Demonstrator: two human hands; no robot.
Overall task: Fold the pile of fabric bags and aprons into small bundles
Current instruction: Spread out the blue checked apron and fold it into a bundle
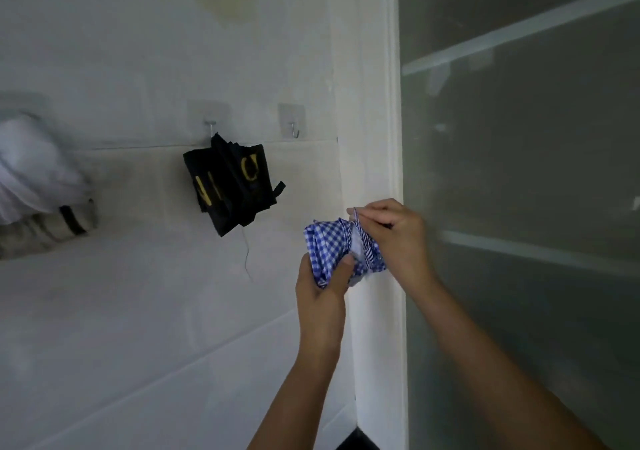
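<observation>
A pale tiled wall (138, 311) fills the left half of the frame and a frosted glass panel (519, 207) fills the right half, with a white frame (374, 138) running down between them.

At the far left edge hangs a blurred heap of white and beige cloth (38, 179). Whether it is folded cannot be told.

Left of centre, a black bag (230, 179) with yellow lettering hangs from a hook (210, 124) as a compact folded bundle, so that piece looks done.

Right of centre, in front of the white frame, is the blue checked bundle (329, 245), already gathered small and held in the air between both hands.

The left hand (323, 290) grips it from below, fingers curled behind the cloth and the thumb pressed on its front. The right hand (394, 231) is at the bundle's upper right, its fingertips closed in a pinch on a thin striped tie (356, 219) that runs across the bundle.

To the right of the black bag, a second small hook (294, 131) is bare.

As a judgement, the folding of this piece is finished and the tie is being wound or looped to secure it. What seems left is fastening it, and perhaps hanging it on the bare hook.
</observation>
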